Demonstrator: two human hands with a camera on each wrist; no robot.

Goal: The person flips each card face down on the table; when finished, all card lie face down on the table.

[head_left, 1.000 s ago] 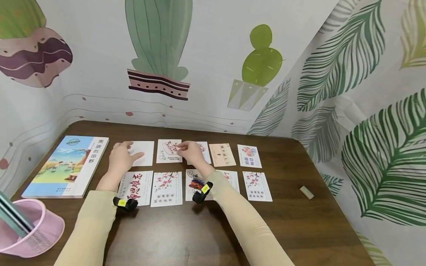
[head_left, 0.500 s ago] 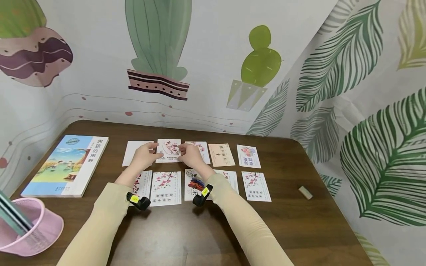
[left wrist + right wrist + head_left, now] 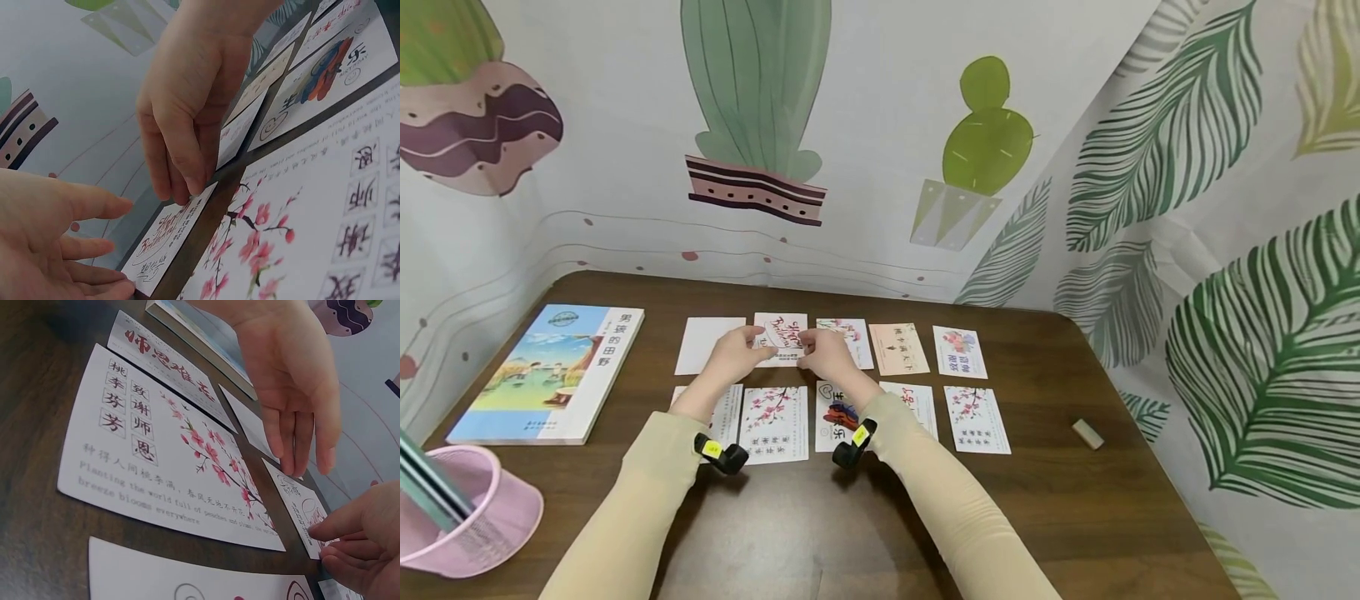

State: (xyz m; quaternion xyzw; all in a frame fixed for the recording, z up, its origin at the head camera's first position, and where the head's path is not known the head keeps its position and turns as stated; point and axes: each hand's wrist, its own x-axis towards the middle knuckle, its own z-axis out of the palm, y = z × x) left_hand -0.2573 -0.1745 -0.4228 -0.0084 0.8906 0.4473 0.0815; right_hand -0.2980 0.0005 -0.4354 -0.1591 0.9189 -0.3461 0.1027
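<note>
A white card with red "Happy Birthday" lettering (image 3: 784, 327) lies flat in the back row of cards. At its left edge is my left hand (image 3: 730, 357), thumb and fingers spread apart; the left wrist view shows the left fingers (image 3: 94, 247) fairly straight at the card's end. My right hand (image 3: 831, 354) touches the opposite edge, its fingers (image 3: 178, 169) pointing down onto the tabletop side of the card. In the right wrist view the birthday card (image 3: 299, 503) lies between both hands. A plain white card (image 3: 703, 343) is partly behind my left hand.
To the right in the back row are a floral card (image 3: 850, 333), a peach card (image 3: 898, 348) and a bouquet card (image 3: 961, 352). Blossom cards, including one (image 3: 775, 425), form the front row. A book (image 3: 550, 375), pink pen holder (image 3: 512, 517) and eraser (image 3: 1087, 433) surround them.
My left hand has moved right, from the plain white card to the left edge of the birthday card. My right hand has stayed at its right edge, shifting only slightly.
</note>
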